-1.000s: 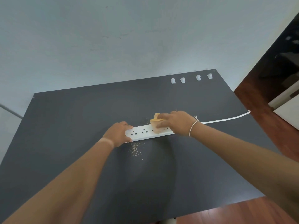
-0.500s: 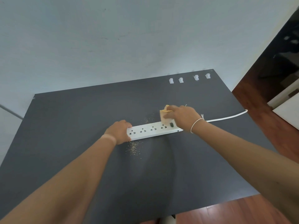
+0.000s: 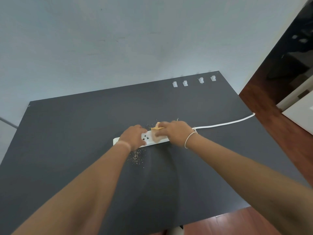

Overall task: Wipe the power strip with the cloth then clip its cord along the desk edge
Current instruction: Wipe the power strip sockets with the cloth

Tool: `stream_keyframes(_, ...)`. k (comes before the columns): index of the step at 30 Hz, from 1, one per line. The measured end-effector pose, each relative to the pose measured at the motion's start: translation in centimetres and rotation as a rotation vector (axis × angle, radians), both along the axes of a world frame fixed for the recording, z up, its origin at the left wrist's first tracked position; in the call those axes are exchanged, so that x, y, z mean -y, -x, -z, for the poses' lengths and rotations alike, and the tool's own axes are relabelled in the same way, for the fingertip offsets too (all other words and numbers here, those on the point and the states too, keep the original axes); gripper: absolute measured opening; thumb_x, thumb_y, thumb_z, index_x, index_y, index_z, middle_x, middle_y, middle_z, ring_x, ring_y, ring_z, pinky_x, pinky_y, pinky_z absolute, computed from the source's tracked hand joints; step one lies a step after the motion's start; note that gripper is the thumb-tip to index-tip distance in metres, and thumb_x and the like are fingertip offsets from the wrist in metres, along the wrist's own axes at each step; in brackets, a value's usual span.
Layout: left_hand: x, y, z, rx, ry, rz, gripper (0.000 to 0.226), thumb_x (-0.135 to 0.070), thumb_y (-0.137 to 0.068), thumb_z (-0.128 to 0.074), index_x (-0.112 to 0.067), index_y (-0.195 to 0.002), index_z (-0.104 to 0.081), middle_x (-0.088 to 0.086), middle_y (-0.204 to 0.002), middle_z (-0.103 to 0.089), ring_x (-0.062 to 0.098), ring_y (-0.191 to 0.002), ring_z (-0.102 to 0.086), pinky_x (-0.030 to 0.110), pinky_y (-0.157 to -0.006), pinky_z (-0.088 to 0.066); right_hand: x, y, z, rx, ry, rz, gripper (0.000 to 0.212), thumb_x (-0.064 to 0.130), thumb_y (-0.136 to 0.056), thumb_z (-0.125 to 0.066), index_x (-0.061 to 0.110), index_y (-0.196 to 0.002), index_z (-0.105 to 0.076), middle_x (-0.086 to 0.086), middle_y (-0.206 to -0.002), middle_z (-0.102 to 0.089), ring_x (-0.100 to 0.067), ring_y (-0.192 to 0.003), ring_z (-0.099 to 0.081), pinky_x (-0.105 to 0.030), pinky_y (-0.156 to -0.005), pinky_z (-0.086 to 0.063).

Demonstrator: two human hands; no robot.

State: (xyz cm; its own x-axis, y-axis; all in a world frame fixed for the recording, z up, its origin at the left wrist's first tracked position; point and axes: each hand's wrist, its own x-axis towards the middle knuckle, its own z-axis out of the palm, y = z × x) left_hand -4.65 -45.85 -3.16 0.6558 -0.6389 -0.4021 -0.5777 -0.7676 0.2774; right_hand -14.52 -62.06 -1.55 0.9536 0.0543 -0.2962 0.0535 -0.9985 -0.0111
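Where it lies: power strip [image 3: 149, 139] is laid flat across the middle of the dark bench [image 3: 67, 133], one socket pair left uncovered between the hands.
Cloth: yellow cloth [image 3: 156, 133] is pressed onto the strip's top.
Right hand [image 3: 176, 132]: grip is closed on the cloth.
Left hand [image 3: 133, 137]: the strip's left part is pinned down, grip clenched over it.
Cord: white cord [image 3: 225, 123] is run rightward to the bench edge.
Crumbs: specks [image 3: 136, 156] are scattered just beside the strip.
Clips: four white clips [image 3: 193, 81] are set near the far edge, well apart from the cord.
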Motion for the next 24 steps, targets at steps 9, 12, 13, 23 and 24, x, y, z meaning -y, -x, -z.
stream_keyframes(9, -0.4, 0.1, 0.0, -0.038, 0.051, -0.073, 0.055, -0.025, -0.083, -0.066, -0.012, -0.134, -0.050, 0.009, -0.132, -0.047, 0.026, -0.124, -0.046, 0.037, -0.102, -0.040, 1.0, -0.8, -0.9, 0.017, 0.006, 0.012, 0.056, 0.001, -0.089, -0.043, 0.039, -0.131, -0.046, 0.006, -0.151, -0.032, -0.032, -0.109, -0.056, -0.037, -0.079, -0.047)
stream_keyframes(12, -0.6, 0.1, 0.2, -0.039, 0.055, -0.066, 0.055, -0.025, -0.083, -0.066, -0.012, -0.134, -0.050, 0.009, -0.133, -0.046, 0.026, -0.123, -0.046, 0.037, -0.103, -0.040, 0.8, -1.2, -0.1, -0.033, 0.035, 0.076, 0.055, 0.002, -0.090, -0.041, 0.038, -0.131, -0.047, 0.001, -0.146, -0.038, -0.033, -0.110, -0.057, -0.039, -0.082, -0.048)
stream_keyframes(13, -0.7, 0.1, 0.2, -0.042, 0.065, -0.069, 0.055, -0.025, -0.083, -0.066, -0.011, -0.134, -0.049, 0.009, -0.133, -0.046, 0.026, -0.123, -0.046, 0.036, -0.103, -0.040, 1.2, -1.5, -0.2, -0.020, 0.042, 0.162, 0.054, 0.001, -0.090, -0.040, 0.036, -0.131, -0.048, -0.001, -0.143, -0.040, -0.034, -0.109, -0.057, -0.039, -0.081, -0.047)
stream_keyframes(23, -5.1, -1.4, -0.2, -0.045, 0.035, -0.113, 0.062, -0.027, -0.078, -0.070, -0.014, -0.134, -0.048, 0.006, -0.136, -0.043, 0.024, -0.127, -0.041, 0.036, -0.106, -0.038, -0.7, -3.3, 0.1, -0.037, 0.073, 0.185, 0.048, 0.003, -0.090, -0.041, 0.028, -0.130, -0.050, -0.006, -0.133, -0.048, -0.034, -0.108, -0.060, -0.037, -0.075, -0.043)
stream_keyframes(24, -5.8, -1.7, -0.3, -0.044, 0.027, -0.121, 0.064, -0.027, -0.078, -0.070, -0.014, -0.136, -0.046, 0.006, -0.137, -0.043, 0.024, -0.128, -0.040, 0.036, -0.107, -0.037, -0.2, -3.4, -0.2, -0.015, 0.092, 0.237, 0.046, 0.002, -0.090, -0.041, 0.025, -0.128, -0.051, -0.007, -0.131, -0.049, -0.035, -0.107, -0.061, -0.036, -0.073, -0.042)
